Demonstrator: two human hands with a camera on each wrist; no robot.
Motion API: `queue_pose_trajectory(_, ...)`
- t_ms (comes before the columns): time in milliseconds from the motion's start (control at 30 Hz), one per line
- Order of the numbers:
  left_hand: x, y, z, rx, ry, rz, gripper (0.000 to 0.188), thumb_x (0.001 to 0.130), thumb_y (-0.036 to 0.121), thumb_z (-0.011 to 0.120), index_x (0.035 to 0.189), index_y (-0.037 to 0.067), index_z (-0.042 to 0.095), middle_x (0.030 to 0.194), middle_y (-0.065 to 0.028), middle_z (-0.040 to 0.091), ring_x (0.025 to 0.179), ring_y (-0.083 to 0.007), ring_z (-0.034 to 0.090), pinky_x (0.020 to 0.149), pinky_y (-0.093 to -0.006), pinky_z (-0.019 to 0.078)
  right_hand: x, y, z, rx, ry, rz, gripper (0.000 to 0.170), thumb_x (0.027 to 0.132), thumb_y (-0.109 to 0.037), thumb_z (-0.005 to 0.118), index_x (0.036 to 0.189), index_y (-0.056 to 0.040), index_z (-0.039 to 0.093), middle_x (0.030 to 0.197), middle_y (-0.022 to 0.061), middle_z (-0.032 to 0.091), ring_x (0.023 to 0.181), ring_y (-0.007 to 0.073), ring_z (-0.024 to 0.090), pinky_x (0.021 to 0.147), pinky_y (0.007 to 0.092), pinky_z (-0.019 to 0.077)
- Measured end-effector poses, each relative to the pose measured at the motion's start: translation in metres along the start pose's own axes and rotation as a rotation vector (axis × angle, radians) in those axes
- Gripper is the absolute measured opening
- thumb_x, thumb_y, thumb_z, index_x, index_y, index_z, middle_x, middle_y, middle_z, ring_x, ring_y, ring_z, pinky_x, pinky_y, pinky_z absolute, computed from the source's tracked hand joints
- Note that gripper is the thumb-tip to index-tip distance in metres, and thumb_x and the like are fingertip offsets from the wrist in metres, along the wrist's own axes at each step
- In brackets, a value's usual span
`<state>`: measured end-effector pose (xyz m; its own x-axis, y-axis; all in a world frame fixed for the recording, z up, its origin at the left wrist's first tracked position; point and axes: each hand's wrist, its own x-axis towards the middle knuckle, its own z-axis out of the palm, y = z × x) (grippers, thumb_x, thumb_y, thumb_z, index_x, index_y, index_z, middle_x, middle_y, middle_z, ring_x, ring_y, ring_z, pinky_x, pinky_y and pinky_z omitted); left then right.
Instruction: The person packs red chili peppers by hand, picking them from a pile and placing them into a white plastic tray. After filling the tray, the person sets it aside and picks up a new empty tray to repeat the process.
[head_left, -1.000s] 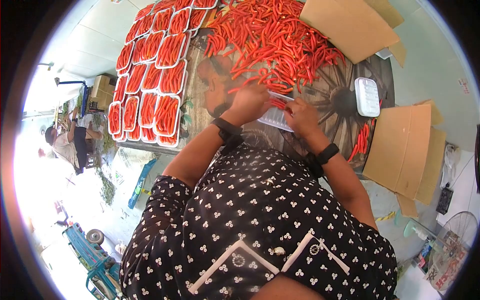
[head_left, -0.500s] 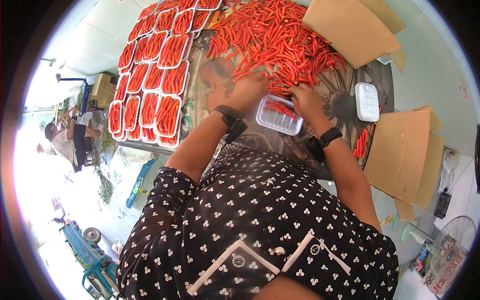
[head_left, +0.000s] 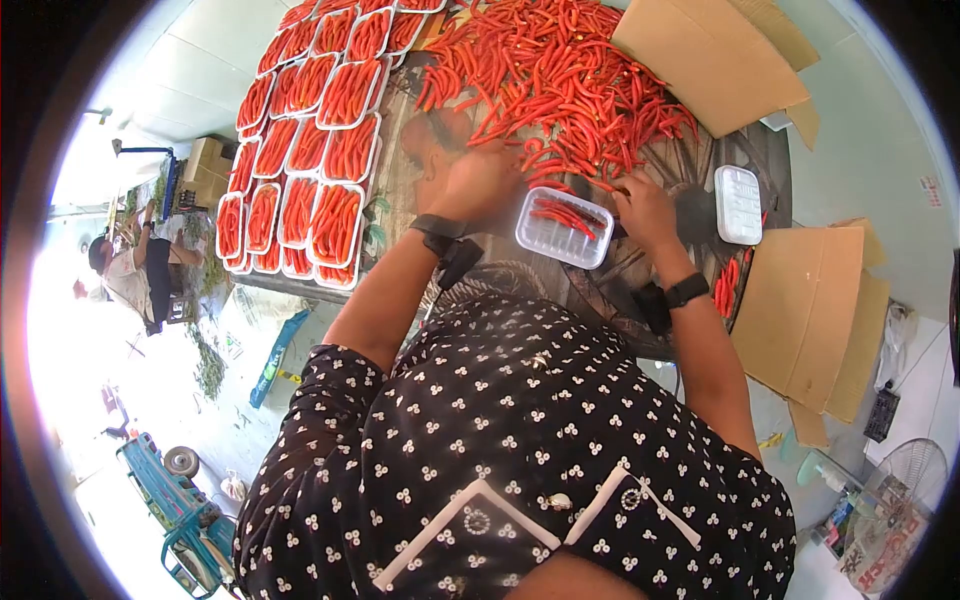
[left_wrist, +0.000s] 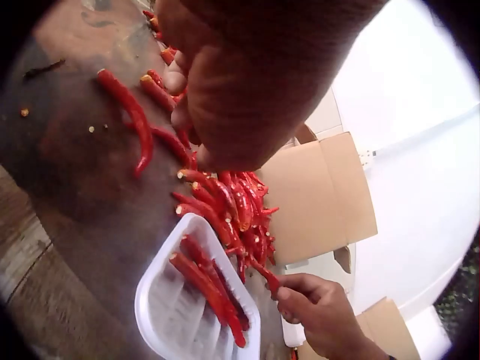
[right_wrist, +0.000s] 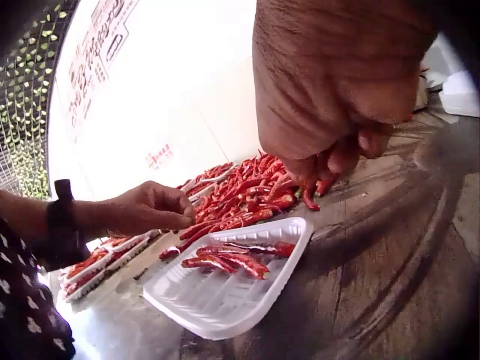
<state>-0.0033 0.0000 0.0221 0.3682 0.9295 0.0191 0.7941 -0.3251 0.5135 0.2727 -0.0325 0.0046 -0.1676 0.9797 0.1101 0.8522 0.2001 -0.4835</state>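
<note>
A white ribbed tray (head_left: 560, 246) holding several red chillies (head_left: 565, 212) lies between the hands, below a large chilli pile (head_left: 575, 95). My left hand (head_left: 485, 183), blurred, is up and left of the tray. In the left wrist view the left hand's (left_wrist: 232, 90) bent fingers are among loose chillies (left_wrist: 131, 112); whether they grip one is hidden. Beside the tray's right side, my right hand (head_left: 648, 212) pinches a chilli (left_wrist: 268, 279) between thumb and forefinger, seen clearly in the left wrist view.
Filled chilli trays (head_left: 338, 213) stand in stacked rows at the left. At the right are an upside-down or stacked white tray (head_left: 738, 205), a few loose chillies (head_left: 726, 288) and cardboard boxes (head_left: 800, 310). Another person (head_left: 135, 275) is at the far left.
Both hands have moved apart from over the tray, left hand leftward and right hand rightward. The tray with its chillies has come into full sight between them.
</note>
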Motion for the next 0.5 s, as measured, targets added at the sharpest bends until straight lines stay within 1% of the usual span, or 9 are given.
queue_pose_trajectory(67, 0.0, 0.002, 0.004, 0.004, 0.117, 0.064, 0.019, 0.084, 0.024, 0.057, 0.09, 0.008, 0.065, 0.092, -0.0126, 0.061, 0.086, -0.0326, 0.061, 0.076, -0.0424, 0.0507, -0.012, 0.007, -0.002, 0.052, 0.017, 0.026, 0.024, 0.083, -0.026, 0.056, 0.094, -0.0078, 0.068, 0.093, 0.0167, 0.063, 0.086, 0.0361, 0.062, 0.076, 0.0449, 0.048)
queue_pose_trajectory(100, 0.001, 0.005, 0.002, 0.002, 0.116, 0.066, 0.019, 0.084, 0.024, 0.057, 0.09, 0.008, 0.065, 0.092, -0.0126, 0.061, 0.086, -0.0326, 0.061, 0.076, -0.0424, 0.0507, -0.018, 0.003, -0.006, 0.051, 0.017, 0.028, 0.024, 0.083, -0.026, 0.056, 0.094, -0.0078, 0.068, 0.093, 0.0167, 0.063, 0.086, 0.0361, 0.062, 0.076, 0.0449, 0.048)
queue_pose_trajectory(167, 0.003, 0.01, -0.002, 0.267, 0.02, 0.462, 0.015, 0.079, 0.022, 0.061, 0.087, 0.009, 0.065, 0.088, -0.0104, 0.06, 0.083, -0.0307, 0.06, 0.074, -0.0424, 0.0499, -0.03, -0.007, -0.013, 0.296, -0.059, 0.101, 0.027, 0.083, -0.026, 0.056, 0.096, -0.0055, 0.069, 0.093, 0.0184, 0.065, 0.088, 0.0348, 0.062, 0.078, 0.0425, 0.0478)
queue_pose_trajectory(200, 0.003, 0.012, 0.001, 0.265, 0.019, 0.464, 0.015, 0.079, 0.022, 0.061, 0.087, 0.009, 0.065, 0.088, -0.0104, 0.06, 0.083, -0.0307, 0.06, 0.074, -0.0424, 0.0499, -0.036, -0.01, -0.012, 0.296, -0.059, 0.104, 0.027, 0.083, -0.026, 0.056, 0.096, -0.0055, 0.069, 0.093, 0.0184, 0.065, 0.088, 0.0348, 0.062, 0.078, 0.0425, 0.0478)
queue_pose_trajectory(267, 0.001, 0.019, 0.012, 0.036, 0.008, 0.461, 0.014, 0.074, 0.02, 0.064, 0.083, 0.009, 0.064, 0.084, -0.009, 0.058, 0.08, -0.029, 0.06, 0.071, -0.0408, 0.0494, -0.044, -0.012, -0.006, 0.41, -0.183, 0.158, 0.029, 0.082, -0.025, 0.056, 0.098, -0.0056, 0.07, 0.094, 0.0195, 0.066, 0.088, 0.0348, 0.063, 0.079, 0.0414, 0.048)
queue_pose_trajectory(300, 0.001, 0.021, 0.017, 0.036, 0.008, 0.463, 0.014, 0.074, 0.02, 0.064, 0.083, 0.009, 0.064, 0.084, -0.009, 0.058, 0.08, -0.029, 0.06, 0.071, -0.0408, 0.0494, -0.046, -0.013, -0.002, 0.411, -0.18, 0.159, 0.029, 0.082, -0.025, 0.056, 0.098, -0.0056, 0.07, 0.094, 0.0195, 0.066, 0.088, 0.0348, 0.063, 0.079, 0.0414, 0.048)
queue_pose_trajectory(367, -0.001, 0.024, 0.026, -0.061, 0.012, 0.586, 0.014, 0.072, 0.019, 0.066, 0.081, 0.008, 0.063, 0.084, -0.0088, 0.058, 0.08, -0.0288, 0.06, 0.069, -0.0405, 0.0489, -0.05, -0.013, 0.006, 0.37, -0.232, 0.115, 0.03, 0.082, -0.025, 0.057, 0.099, -0.0049, 0.069, 0.094, 0.0201, 0.066, 0.088, 0.0343, 0.063, 0.08, 0.0412, 0.048)
queue_pose_trajectory(500, -0.006, 0.027, 0.036, -0.022, 0.04, 0.627, 0.012, 0.072, 0.017, 0.066, 0.079, 0.009, 0.063, 0.083, -0.0087, 0.058, 0.081, -0.0281, 0.06, 0.069, -0.0398, 0.0493, -0.054, -0.022, 0.017, 0.338, -0.199, 0.124, 0.03, 0.082, -0.026, 0.056, 0.097, -0.004, 0.069, 0.092, 0.0194, 0.067, 0.087, 0.034, 0.063, 0.079, 0.0419, 0.048)
